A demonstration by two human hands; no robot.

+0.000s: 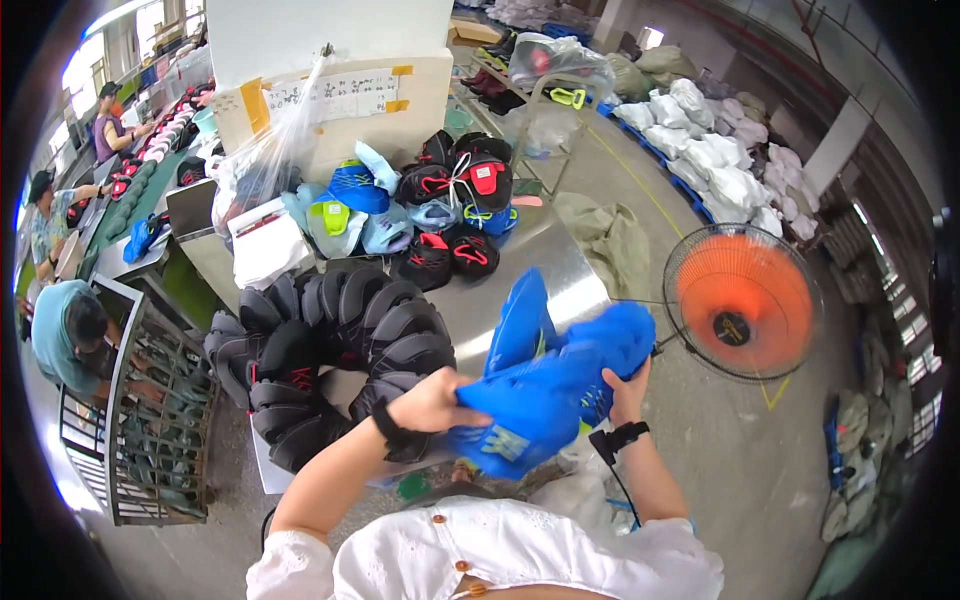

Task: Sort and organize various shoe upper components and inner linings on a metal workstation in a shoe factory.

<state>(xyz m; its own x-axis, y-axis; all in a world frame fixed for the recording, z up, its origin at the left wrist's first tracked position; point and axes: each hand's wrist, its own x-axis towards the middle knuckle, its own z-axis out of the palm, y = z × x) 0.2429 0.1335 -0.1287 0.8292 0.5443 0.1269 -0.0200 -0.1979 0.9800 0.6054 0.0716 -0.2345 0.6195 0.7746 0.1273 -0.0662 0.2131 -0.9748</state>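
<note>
A bunch of blue sports shoe uppers [520, 425] hangs in front of me over the table's near edge, with light green marks on the sides. The fingers of my left hand [430, 402] close on the left end of the nearest one. At the right end, my right hand [626, 395] grips the bunch from below, thumb up against it. Left of the blue uppers, dark grey and black shoe uppers [408, 325] stand packed in a ring on the metal table [475, 305]. One black upper with red lacing [288, 352] sits inside the ring's left part.
Mixed blue and black-red shoes [470, 190] are heaped at the table's back, before a white panel [330, 50]. An orange fan [738, 305] stands to the right. A wire cage cart [150, 420] and several people work at the left. White sacks [700, 140] lie far right.
</note>
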